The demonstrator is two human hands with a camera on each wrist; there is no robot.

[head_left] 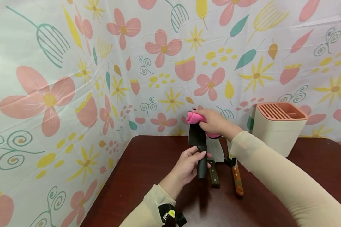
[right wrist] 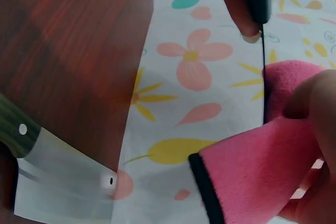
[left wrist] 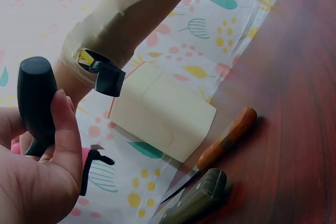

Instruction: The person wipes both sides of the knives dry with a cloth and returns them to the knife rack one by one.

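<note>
A black cleaver (head_left: 197,135) is held up over the table with its blade pointing away. My left hand (head_left: 188,164) grips its black handle (left wrist: 35,95). At the far end of the blade my right hand (head_left: 213,121) pinches a pink cloth (head_left: 195,117) folded over the blade's edge. In the right wrist view the cloth (right wrist: 262,166), with its black border, wraps both sides of the thin blade. Behind the held knife, a second cleaver (head_left: 216,149) with a dark wooden handle lies on the table. Beside it rests a knife with an orange-brown wooden handle (head_left: 237,181), its blade partly hidden by my right arm.
A cream knife block (head_left: 275,135) with a slotted salmon top stands at the back right. The dark red wooden table (head_left: 147,164) meets a flower-printed cloth backdrop (head_left: 164,63) at the back and left. Black camera straps sit on both wrists.
</note>
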